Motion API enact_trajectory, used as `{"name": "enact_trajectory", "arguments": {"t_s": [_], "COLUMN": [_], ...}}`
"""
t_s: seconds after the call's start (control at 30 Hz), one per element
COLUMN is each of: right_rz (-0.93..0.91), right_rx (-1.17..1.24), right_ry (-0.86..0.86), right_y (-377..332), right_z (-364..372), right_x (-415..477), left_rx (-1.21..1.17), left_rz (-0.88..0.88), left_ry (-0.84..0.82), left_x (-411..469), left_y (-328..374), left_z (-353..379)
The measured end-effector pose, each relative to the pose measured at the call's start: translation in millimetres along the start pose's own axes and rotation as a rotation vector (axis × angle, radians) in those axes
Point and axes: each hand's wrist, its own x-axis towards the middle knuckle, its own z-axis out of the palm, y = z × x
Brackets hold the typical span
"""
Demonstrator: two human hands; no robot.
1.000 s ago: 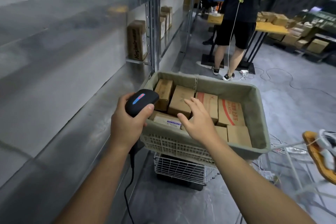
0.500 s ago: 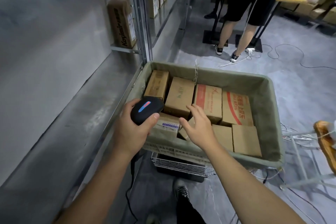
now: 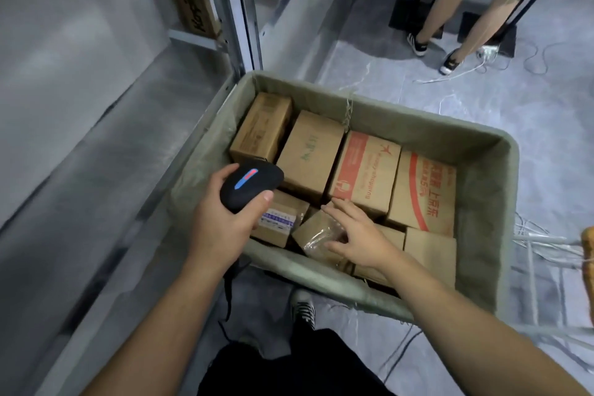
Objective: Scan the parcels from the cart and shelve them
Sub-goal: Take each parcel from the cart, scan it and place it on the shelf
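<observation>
Small parcel (image 3: 313, 230): lies tilted at the near edge of the cart (image 3: 324, 278), jammed between the labelled parcel (image 3: 276, 220) on its left and the plain boxes (image 3: 429, 251) on its right; crinkled clear wrap (image 3: 316, 239) covers its near corner; no barcode shows on the faces in view.
Right hand (image 3: 358, 235): spread over the top of it, thumb along the near face, nothing closed round it yet; curl fingers and thumb onto opposite cardboard faces, not onto the loose wrap, which will likely slip; lift straight up, since the neighbours crowd it.
Barcode: roll the box in your fingers until the code faces up; do that clear of the cart.
Left hand (image 3: 221, 222): wrapped round the black scanner (image 3: 250, 185), thumb on its side; it hovers right over the labelled parcel, so trigger only once your pick is raised, or you may read the wrong code.
Red-printed boxes (image 3: 368, 170): standing just beyond your fingertips; leave them undisturbed.
Shelf (image 3: 96, 170): metal deck close on the cart's left, touching or not I cannot tell; set the scanned box there upright, label outward.
</observation>
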Motion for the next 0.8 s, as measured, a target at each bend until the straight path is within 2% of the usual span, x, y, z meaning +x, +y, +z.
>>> {"name": "enact_trajectory", "arguments": {"t_s": [0.17, 0.27, 0.47, 0.6, 0.7, 0.8], "right_rz": [-0.120, -0.162, -0.244, -0.267, -0.269, -0.195], "right_rx": [-0.294, -0.416, -0.593, -0.613, -0.546, -0.390], "right_ry": [-0.251, -0.310, -0.292, -0.266, -0.211, -0.125], "right_y": [19.6, 25.5, 26.2, 23.7, 23.7, 20.8], "right_z": [-9.7, -10.1, 0.9, 3.3, -1.2, -13.6], "right_x": [12.2, 19.0, 28.8, 33.6, 32.8, 27.4], "left_rx": [-0.008, -0.010, -0.003, 0.001, -0.002, -0.005], "left_rz": [-0.049, -0.072, -0.069, -0.067, -0.058, -0.045], "left_ry": [0.025, 0.021, 0.014, 0.017, 0.014, 0.010], "left_x": [5.6, 11.9, 18.4, 20.6, 23.4, 25.5], "left_y": [-2.8, -1.4, 1.9, 3.0, 5.4, 10.5], "left_z": [11.9, 15.3, 18.8, 16.5, 14.8, 15.4]}}
